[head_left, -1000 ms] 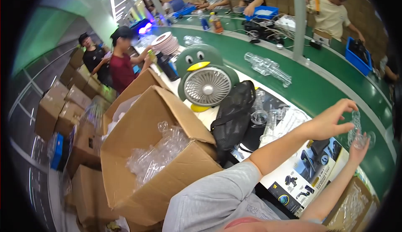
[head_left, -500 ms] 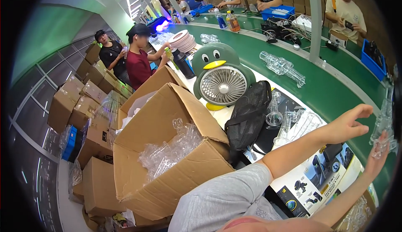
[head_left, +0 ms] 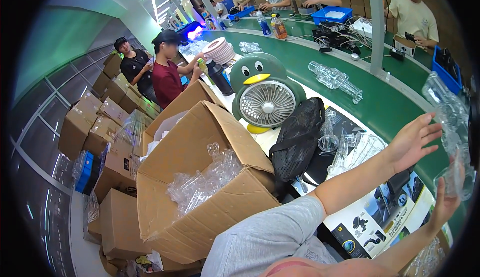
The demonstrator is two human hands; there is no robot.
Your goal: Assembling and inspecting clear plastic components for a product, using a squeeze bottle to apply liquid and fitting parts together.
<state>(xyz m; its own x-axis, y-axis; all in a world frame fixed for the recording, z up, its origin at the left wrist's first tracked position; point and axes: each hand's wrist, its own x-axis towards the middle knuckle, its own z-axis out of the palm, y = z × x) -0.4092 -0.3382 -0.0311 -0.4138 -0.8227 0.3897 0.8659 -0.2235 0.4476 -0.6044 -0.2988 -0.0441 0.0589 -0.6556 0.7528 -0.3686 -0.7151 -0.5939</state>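
Observation:
At the far right, a clear moulded plastic shell (head_left: 452, 124) stands tilted over the green belt. My right hand (head_left: 446, 202) grips its lower end, the fingers partly seen through the plastic. Close to the shell's left side, my left hand (head_left: 414, 143) is open, its fingers spread and apparently holding nothing. A similar clear shell (head_left: 335, 81) lies on the belt farther off. Nearer, clear plastic pieces (head_left: 352, 152) rest on the table beside a black mesh pouch (head_left: 298, 142).
An open cardboard box (head_left: 200, 227) with clear plastic pieces (head_left: 205, 182) stands at my left. Behind the pouch is a green penguin-shaped fan (head_left: 267, 97). A printed carton sheet (head_left: 372, 222) lies under my left arm. A metal post (head_left: 375, 27) rises beyond the belt; several people work around it.
The clear shell has come up and looks larger, with my right hand slightly lower at its end. My left hand has risen a little and its fingers have spread.

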